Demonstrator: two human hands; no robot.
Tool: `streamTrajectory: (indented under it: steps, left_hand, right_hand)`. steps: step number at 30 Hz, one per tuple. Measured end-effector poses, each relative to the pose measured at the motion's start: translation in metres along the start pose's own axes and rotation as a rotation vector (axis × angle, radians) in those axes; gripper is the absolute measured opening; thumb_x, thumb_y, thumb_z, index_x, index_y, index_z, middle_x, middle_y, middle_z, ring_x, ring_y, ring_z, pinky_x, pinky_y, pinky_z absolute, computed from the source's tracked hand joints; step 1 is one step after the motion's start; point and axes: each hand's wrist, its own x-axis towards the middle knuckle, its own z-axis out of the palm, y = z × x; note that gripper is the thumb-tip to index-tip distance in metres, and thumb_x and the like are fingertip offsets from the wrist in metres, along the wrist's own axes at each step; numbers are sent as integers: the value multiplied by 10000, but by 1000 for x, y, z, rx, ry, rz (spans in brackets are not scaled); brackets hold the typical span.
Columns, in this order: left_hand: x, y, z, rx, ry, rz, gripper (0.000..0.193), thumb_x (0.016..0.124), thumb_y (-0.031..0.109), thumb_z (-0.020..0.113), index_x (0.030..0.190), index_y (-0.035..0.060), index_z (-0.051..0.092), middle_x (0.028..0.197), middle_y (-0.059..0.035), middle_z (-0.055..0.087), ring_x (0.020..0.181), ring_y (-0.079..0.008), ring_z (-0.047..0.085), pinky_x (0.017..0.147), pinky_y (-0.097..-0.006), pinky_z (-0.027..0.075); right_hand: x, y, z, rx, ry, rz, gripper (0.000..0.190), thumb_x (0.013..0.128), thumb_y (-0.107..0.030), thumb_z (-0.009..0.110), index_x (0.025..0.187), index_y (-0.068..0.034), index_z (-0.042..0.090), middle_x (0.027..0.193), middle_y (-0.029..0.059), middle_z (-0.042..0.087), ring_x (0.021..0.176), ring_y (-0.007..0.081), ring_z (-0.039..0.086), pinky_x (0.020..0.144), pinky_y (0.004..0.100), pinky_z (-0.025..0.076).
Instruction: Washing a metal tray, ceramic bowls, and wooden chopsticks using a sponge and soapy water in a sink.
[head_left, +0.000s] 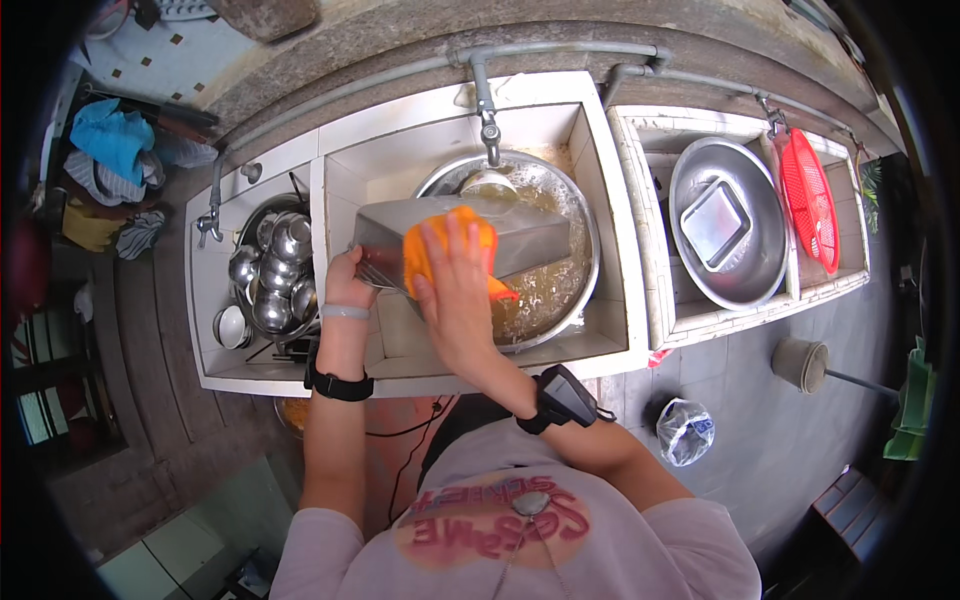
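Note:
My left hand grips the near left end of a long grey metal container, which lies tilted over a wide metal basin. Under my right hand an orange cloth is pressed flat against the container's side. Cloudy, foamy water fills part of the basin, and a rounded light-coloured dish sits in it below the tap. The container's inside and my left fingertips are partly hidden.
Metal bowls are heaped in the left sink compartment, beside small white bowls. To the right, an oval metal basin holds a rectangular metal tray, next to a red plastic basket. A bucket and a plastic bag stand on the floor.

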Motion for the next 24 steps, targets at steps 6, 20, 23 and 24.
streamTrajectory:
  steps: [6, 20, 23, 24]
  left_hand:
    - [13, 9, -24, -184, 247, -79, 136, 872, 19, 318, 961, -67, 373, 792, -124, 473, 650, -253, 501, 609, -372, 491]
    - [-9, -8, 39, -97, -52, 196, 438, 919, 396, 288, 1012, 5, 460, 904, -87, 548, 783, -208, 563, 699, -358, 499]
    - [-15, -12, 45, -109, -39, 199, 441, 914, 415, 291, 1003, 19, 464, 876, -71, 549, 770, -199, 564, 666, -341, 502]
    - [-19, -14, 47, -87, -53, 222, 444, 912, 422, 290, 1006, 23, 462, 876, -70, 548, 768, -196, 564, 659, -340, 501]
  right_hand:
    - [33, 118, 10, -88, 205, 90, 267, 878, -217, 409, 1083, -102, 534, 1177, 138, 482, 1171, 316, 369, 998, 464, 211]
    - [11, 57, -22, 195, -31, -109, 333, 891, -151, 369, 1192, -16, 416, 1263, 151, 401, 1249, 327, 262, 1024, 437, 188]
    - [22, 32, -35, 146, -127, -246, 394, 824, -61, 472, 1208, -23, 391, 1277, 146, 382, 1244, 320, 275, 1022, 438, 210]
    - [27, 27, -39, 74, -199, -345, 388, 804, -46, 491, 1183, -22, 414, 1268, 151, 391, 1230, 310, 302, 1011, 435, 241]
